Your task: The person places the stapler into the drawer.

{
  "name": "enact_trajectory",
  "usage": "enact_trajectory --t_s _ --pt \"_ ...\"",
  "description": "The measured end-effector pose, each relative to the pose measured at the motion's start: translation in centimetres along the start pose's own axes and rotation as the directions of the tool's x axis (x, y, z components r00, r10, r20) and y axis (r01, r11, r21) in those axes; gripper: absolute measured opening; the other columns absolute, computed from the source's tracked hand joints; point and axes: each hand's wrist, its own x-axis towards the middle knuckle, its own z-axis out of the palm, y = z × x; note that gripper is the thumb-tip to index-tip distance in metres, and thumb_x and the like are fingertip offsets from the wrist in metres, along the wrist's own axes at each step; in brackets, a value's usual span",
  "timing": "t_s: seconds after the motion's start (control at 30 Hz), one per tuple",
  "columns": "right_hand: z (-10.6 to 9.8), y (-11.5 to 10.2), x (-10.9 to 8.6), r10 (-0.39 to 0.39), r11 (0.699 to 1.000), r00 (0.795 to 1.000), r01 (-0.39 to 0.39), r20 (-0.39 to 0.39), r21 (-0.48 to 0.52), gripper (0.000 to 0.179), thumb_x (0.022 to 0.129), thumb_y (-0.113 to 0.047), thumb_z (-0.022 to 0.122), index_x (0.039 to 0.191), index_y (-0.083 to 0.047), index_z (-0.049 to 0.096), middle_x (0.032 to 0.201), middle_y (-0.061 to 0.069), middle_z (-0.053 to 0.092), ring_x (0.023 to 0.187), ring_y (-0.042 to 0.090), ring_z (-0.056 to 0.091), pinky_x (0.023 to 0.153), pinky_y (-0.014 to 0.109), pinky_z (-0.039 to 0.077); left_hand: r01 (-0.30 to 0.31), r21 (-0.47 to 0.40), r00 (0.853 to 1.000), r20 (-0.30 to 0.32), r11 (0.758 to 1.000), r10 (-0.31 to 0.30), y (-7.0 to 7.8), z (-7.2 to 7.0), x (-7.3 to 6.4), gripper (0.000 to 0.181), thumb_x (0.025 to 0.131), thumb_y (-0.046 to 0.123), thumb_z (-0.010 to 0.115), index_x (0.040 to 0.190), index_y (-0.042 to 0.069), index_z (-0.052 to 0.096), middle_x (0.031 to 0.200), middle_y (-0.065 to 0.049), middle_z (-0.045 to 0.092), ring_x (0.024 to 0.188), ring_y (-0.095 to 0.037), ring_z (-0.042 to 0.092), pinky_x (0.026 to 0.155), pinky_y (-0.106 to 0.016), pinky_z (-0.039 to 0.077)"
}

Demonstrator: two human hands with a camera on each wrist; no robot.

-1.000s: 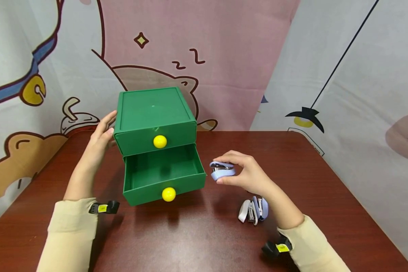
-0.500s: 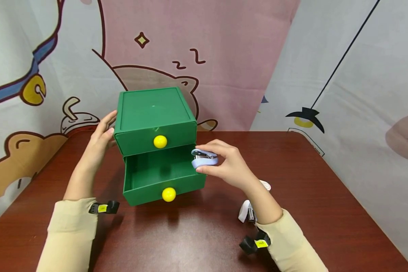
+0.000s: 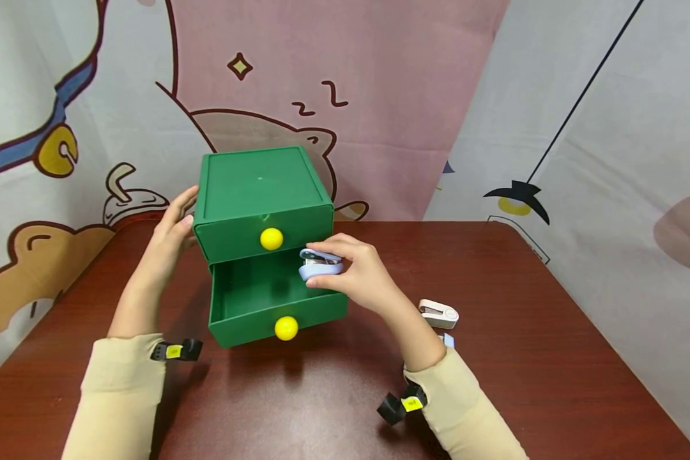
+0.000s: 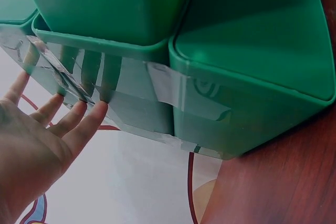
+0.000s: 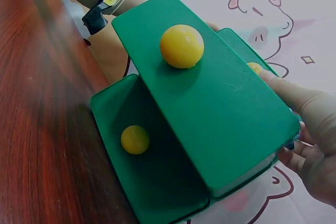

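Observation:
A green drawer unit [image 3: 261,182] stands on the table, with a yellow-knobbed drawer [image 3: 278,322] pulled out below the shut top one. My left hand [image 3: 169,239] rests its extended fingertips against the unit's left side. In the left wrist view, these fingers [image 4: 79,124] touch clear tape on that side. My right hand [image 3: 359,275] pinches a small light-blue stapler [image 3: 321,264] between thumb and fingers, over the right part of the pulled-out drawer. The right wrist view shows the right hand [image 5: 315,142] beyond that drawer's front [image 5: 220,108], the stapler mostly hidden.
A white stapler [image 3: 439,314] lies on the table [image 3: 523,332] to the right. Beside it, a light-blue stapler [image 3: 448,340] is mostly covered by my right forearm. Another drawer front with a knob [image 5: 135,140] sits lowest in the unit. A printed cloth [image 3: 402,115] hangs behind.
My right hand has carried the light-blue stapler leftward and slightly up, from beside the pulled-out drawer to above it. The left hand and the drawer unit have stayed put.

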Motion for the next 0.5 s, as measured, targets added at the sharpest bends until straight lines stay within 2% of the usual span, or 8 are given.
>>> enact_trajectory --t_s 0.3,0.5 --pt "0.46 0.02 0.5 0.114 0.991 0.993 -0.112 0.031 -0.08 0.05 0.069 -0.015 0.087 0.114 -0.006 0.071 0.105 0.001 0.066 0.09 0.013 0.058 0.072 0.032 0.05 -0.006 0.01 1.0 0.005 1.0 0.006 0.02 -0.12 -0.05 0.055 0.1 0.026 0.043 0.152 0.014 0.028 0.151 -0.012 0.024 0.127 -0.023 0.037 0.088 -0.021 0.041" --pt "0.47 -0.38 0.51 0.246 0.957 0.968 -0.234 0.053 -0.171 0.05 0.068 -0.018 0.088 0.114 -0.006 0.072 0.105 0.002 0.068 0.092 0.014 0.058 0.075 0.027 0.049 0.006 0.01 1.0 -0.004 1.0 -0.006 0.0 0.01 -0.03 0.055 0.1 0.026 0.043 0.152 0.014 0.028 0.151 -0.011 0.024 0.127 -0.023 0.037 0.087 -0.021 0.041"
